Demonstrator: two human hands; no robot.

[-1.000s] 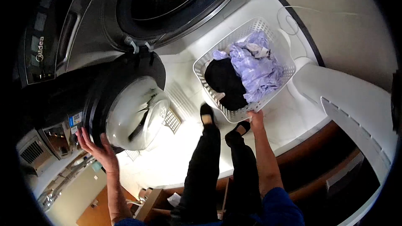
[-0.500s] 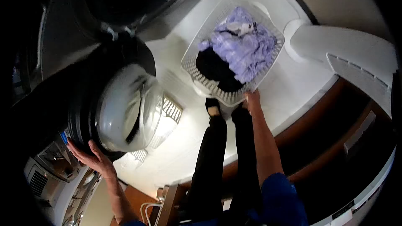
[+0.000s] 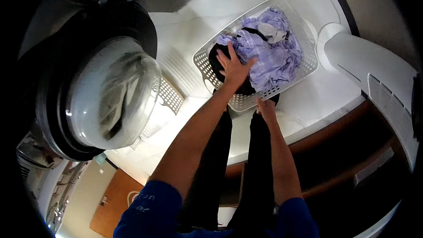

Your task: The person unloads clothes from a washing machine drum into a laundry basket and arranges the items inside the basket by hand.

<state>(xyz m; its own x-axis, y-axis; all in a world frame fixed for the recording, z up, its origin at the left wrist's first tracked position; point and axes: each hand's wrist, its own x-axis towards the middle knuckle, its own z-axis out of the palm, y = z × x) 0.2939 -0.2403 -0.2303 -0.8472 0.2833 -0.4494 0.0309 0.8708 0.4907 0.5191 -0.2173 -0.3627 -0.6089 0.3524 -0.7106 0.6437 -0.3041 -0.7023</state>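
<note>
White basket point(image 3: 202, 65), over pale floor point(image 3: 176, 28), is held at its near rim by the right hand point(image 3: 266, 107), while the left hand point(image 3: 236, 69), shifted from the washer door point(image 3: 112, 94), is spread wide over the dark cloth point(image 3: 246, 88) and lilac cloth point(image 3: 278, 61) inside, both being thus engaged there.

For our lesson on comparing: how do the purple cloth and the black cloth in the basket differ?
The purple cloth is pale, with a faint checked pattern; the black cloth is dark and looks plain. The purple cloth shows a larger area than the black cloth. The left hand covers part of the black cloth, while most of the purple cloth is uncovered. Both lie in the same basket.
</note>
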